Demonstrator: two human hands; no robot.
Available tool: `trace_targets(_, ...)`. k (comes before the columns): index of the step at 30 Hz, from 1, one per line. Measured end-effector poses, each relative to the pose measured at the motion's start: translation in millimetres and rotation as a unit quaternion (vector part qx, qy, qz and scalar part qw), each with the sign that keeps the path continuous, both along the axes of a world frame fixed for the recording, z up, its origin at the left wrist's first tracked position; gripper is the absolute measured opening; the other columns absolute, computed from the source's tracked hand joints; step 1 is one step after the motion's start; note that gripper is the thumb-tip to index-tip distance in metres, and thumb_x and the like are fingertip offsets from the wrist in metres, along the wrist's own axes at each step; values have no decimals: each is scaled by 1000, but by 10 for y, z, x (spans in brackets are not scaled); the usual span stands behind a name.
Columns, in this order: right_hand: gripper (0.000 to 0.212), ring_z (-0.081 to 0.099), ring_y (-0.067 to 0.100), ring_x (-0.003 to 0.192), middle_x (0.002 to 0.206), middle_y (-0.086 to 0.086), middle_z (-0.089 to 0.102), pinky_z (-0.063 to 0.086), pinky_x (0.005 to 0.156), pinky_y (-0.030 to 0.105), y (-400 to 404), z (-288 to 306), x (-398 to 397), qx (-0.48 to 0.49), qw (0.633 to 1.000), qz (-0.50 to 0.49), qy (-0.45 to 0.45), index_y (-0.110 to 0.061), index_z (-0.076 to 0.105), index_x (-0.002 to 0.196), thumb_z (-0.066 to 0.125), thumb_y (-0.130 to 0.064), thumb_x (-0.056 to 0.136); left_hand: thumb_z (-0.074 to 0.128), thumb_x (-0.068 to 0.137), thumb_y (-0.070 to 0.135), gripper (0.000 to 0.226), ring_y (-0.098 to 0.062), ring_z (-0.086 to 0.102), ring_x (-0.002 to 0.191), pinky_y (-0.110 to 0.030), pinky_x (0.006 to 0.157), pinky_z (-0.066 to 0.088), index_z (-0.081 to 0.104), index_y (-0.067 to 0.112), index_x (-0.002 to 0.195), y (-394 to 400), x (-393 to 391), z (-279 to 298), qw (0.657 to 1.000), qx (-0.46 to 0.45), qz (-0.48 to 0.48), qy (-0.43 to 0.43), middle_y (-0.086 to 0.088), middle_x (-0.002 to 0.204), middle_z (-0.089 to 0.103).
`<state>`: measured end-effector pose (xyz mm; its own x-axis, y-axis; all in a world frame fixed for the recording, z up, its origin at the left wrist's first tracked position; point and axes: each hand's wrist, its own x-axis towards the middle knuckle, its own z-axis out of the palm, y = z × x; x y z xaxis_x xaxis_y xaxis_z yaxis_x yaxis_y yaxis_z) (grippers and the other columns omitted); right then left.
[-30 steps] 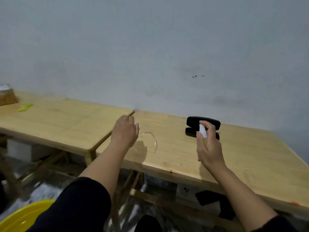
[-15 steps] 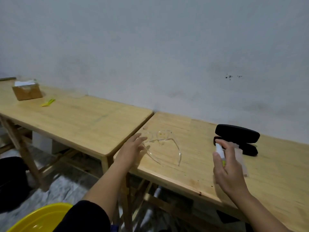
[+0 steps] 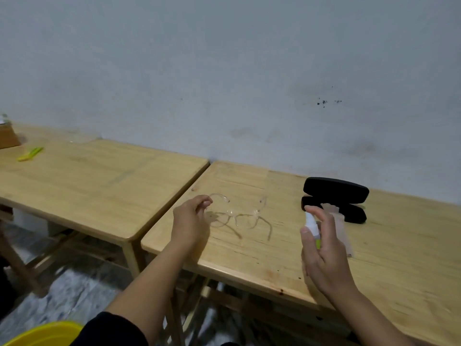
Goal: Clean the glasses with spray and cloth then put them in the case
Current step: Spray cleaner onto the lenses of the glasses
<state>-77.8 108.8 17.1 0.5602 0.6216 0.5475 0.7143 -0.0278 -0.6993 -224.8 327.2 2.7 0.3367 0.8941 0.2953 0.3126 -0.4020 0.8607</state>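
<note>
Glasses (image 3: 237, 213) — clear frame, on the table (image 3: 399, 258), temples unfolded toward the person; long axis runs left to right. They lie just right of the left hand (image 3: 190, 221), whose curled fingers (image 3: 205, 203) reach the left lens rim; whether they pinch it cannot be told. Right hand (image 3: 324, 250) — further off, right of the glasses, wrapped round the spray (image 3: 313, 227), forefinger on top. Case (image 3: 335, 199) open beyond it. Left hand is nearer; likely lifts the frame next.
</note>
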Motion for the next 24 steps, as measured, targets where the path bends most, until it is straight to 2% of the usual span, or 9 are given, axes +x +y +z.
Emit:
trace_targets(3, 37, 45, 21, 42, 60, -6, 50, 38, 42, 36, -100, -22, -44, 7, 1000, 15, -10, -49, 33, 120, 33, -53, 84, 51, 93, 11, 21, -7, 62, 92, -28, 90, 51, 68, 21, 100, -125, 179, 15, 999, -23, -11, -36, 4, 98, 67)
trace_targets(5, 35, 43, 15, 41, 61, 1, 51, 36, 40, 35, -179, -42, -52, 8, 1000, 25, -16, -51, 32, 119, 34, -51, 85, 53, 92, 13, 18, -8, 64, 90, -31, 91, 52, 68, 22, 95, -214, 303, 49, 998, -30, -29, -48, 5, 93, 68)
trace_targets(7, 34, 41, 13, 41, 61, 8, 50, 31, 40, 30, -256, -57, -38, 0, 999, 25, -21, -51, 32, 120, 34, -50, 86, 55, 91, 15, 16, -9, 65, 86, -33, 89, 53, 69, 23, 92, -289, 429, 79, 997, -24, -42, -55, 6, 87, 68)
trace_targets(10, 29, 38, 13, 40, 50, 2, 43, 25, 40, 21, -353, -53, 24, -20, 999, 21, -18, -55, 33, 115, 39, -41, 90, 57, 90, 16, 15, -11, 66, 80, -37, 84, 55, 71, 20, 91, -412, 603, 121, 995, -19, -52, -83, 7, 81, 69)
trace_targets(13, 31, 37, 11, 40, 49, -5, 47, 25, 41, 14, -420, 5, 120, -39, 999, 8, -23, -46, 37, 119, 42, -29, 95, 56, 90, 13, 16, -12, 67, 83, -38, 85, 55, 72, 17, 91, -559, 766, 191, 991, -11, -72, -112, 5, 81, 69)
trace_targets(16, 35, 34, 11, 41, 54, 4, 50, 25, 44, 18, -459, 68, 235, -51, 998, -19, -19, -41, 38, 124, 43, -20, 97, 56, 90, 11, 16, -12, 67, 84, -38, 86, 55, 71, 14, 93, -719, 911, 262, 987, 9, -94, -129, 1, 85, 70)
trace_targets(18, 33, 36, 10, 41, 56, 9, 49, 26, 45, 21, -472, 106, 295, -61, 998, -33, -12, -34, 40, 127, 41, -19, 97, 57, 90, 12, 15, -12, 67, 84, -37, 86, 54, 71, 14, 93, -817, 984, 303, 986, 22, -103, -132, 1, 86, 70)
trace_targets(21, 30, 43, 7, 42, 56, -3, 46, 31, 46, 18, -475, 142, 363, -78, 995, -64, -22, -21, 41, 128, 41, -17, 98, 58, 89, 11, 14, -13, 66, 85, -38, 87, 53, 71, 13, 93, -929, 1061, 340, 983, 32, -111, -140, 2, 87, 70)
trace_targets(24, 28, 41, 6, 45, 57, -6, 44, 30, 46, 16, -457, 137, 447, -96, 989, -103, -42, -20, 40, 127, 37, -22, 99, 58, 89, 11, 14, -13, 66, 84, -38, 87, 53, 72, 14, 93, -1012, 1101, 373, 983, 30, -115, -142, 5, 85, 69)
